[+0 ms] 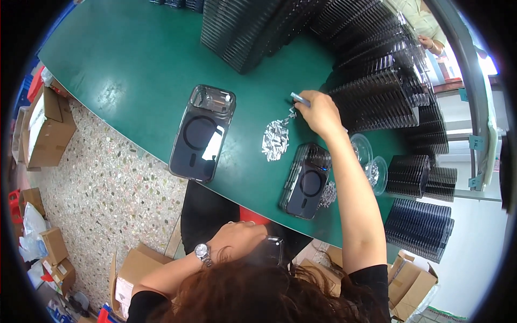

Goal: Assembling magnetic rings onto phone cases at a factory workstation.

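Observation:
Over the green table, my right hand (321, 114) is closed around a slim pale pen-like tool (299, 99). It is above a few small parts beside a pile of small whitish pieces (275, 141). My left hand (239, 238) is low at the table's near edge, above my lap, with its fingers bent at a clear dark phone case (276, 246) that hair partly covers. One phone case (195, 134) with a dark ring lies flat to the left of the pile. A small stack of similar cases (305, 185) lies to its right, beside grey bits (328, 195).
Tall stacks of dark cases (371, 97) line the table's far and right sides. Two clear round dishes (379, 175) stand past my right forearm, one holding small parts. Cardboard boxes (52, 126) sit on the speckled floor. Another person's hand (426, 42) shows at upper right.

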The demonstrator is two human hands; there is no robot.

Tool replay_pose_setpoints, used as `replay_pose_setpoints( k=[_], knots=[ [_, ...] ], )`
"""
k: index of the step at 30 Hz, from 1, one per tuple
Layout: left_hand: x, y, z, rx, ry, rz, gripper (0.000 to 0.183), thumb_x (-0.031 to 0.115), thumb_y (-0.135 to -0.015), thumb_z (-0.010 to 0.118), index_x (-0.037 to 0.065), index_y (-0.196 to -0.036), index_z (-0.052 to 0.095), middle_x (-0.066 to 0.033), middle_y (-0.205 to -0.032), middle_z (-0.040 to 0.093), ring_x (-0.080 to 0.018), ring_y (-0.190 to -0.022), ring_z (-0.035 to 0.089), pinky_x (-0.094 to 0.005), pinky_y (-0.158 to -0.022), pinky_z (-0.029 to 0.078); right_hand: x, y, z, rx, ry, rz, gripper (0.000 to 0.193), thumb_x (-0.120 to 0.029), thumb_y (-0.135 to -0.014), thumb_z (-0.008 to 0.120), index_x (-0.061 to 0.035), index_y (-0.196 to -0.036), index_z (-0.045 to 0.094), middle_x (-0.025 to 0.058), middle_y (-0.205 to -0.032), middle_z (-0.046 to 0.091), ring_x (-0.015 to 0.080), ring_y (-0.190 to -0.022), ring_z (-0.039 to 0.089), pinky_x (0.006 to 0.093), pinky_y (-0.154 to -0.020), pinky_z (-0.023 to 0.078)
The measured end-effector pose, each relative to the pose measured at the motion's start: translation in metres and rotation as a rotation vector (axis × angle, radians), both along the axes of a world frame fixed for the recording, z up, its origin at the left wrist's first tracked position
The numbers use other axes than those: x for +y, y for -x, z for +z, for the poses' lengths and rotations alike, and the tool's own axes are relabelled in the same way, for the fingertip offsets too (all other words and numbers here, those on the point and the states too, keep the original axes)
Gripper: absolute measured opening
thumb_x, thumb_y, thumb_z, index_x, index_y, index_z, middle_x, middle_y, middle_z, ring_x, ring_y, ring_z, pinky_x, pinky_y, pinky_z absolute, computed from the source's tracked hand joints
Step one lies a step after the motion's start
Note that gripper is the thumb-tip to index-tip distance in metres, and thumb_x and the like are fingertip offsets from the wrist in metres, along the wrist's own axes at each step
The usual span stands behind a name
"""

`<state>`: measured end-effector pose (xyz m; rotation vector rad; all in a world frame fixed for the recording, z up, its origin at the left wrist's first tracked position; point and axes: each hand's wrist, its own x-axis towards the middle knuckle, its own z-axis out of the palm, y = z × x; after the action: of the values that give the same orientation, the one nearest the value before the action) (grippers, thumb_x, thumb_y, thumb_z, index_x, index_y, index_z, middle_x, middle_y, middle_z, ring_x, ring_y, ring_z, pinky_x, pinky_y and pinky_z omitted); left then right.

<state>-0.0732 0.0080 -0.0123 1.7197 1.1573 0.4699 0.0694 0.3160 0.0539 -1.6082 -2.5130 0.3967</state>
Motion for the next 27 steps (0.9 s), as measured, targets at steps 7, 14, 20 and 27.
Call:
replay_pose_setpoints(
  k=[7,14,20,27],
  knots=[
    [-0.003,-0.002,0.0,0.011,-0.002,-0.018,0.02,0.028,-0.102,0.059,0.011,-0.104,0.069,-0.0122,-0.098,0.073,-0.0351,-0.092,0.071,-0.0468,-0.081,0.057,0.002,-0.001,0.004,-0.067,-0.034,0.077,0.023,-0.019,-0.09,0.064,0.0027,-0.095,0.071,0.0256,-0.093,0.072,0.0445,-0.096,0.07,0.0539,-0.087,0.053],
    [-0.009,-0.018,-0.005,0.03,-0.01,-0.065,0.019,0.026,-0.102,0.059,0.01,-0.104,0.069,-0.0129,-0.096,0.073,-0.0348,-0.093,0.071,-0.0458,-0.08,0.057,-0.001,-0.033,0.016,0.237,0.028,0.0,0.022,-0.019,-0.089,0.068,-0.0027,-0.101,0.075,0.0256,-0.097,0.073,0.0448,-0.096,0.07,0.051,-0.087,0.054],
    [-0.006,-0.025,0.005,0.05,-0.027,-0.068,0.018,0.025,-0.102,0.059,0.01,-0.105,0.068,-0.0124,-0.097,0.073,-0.0347,-0.092,0.071,-0.0458,-0.08,0.058,0.007,-0.011,-0.01,0.069,0.006,0.029,0.018,-0.016,-0.09,0.068,-0.0078,-0.104,0.076,0.0217,-0.106,0.074,0.0428,-0.101,0.07,0.0513,-0.09,0.055],
    [-0.007,-0.025,0.003,0.105,-0.027,-0.099,0.018,0.024,-0.101,0.06,0.008,-0.103,0.068,-0.0128,-0.096,0.073,-0.0351,-0.091,0.071,-0.0461,-0.08,0.057,0.013,-0.009,-0.011,-0.028,-0.063,0.06,0.019,-0.014,-0.087,0.066,-0.0015,-0.099,0.075,0.0223,-0.103,0.074,0.0399,-0.097,0.071,0.0497,-0.087,0.055]
  ],
)
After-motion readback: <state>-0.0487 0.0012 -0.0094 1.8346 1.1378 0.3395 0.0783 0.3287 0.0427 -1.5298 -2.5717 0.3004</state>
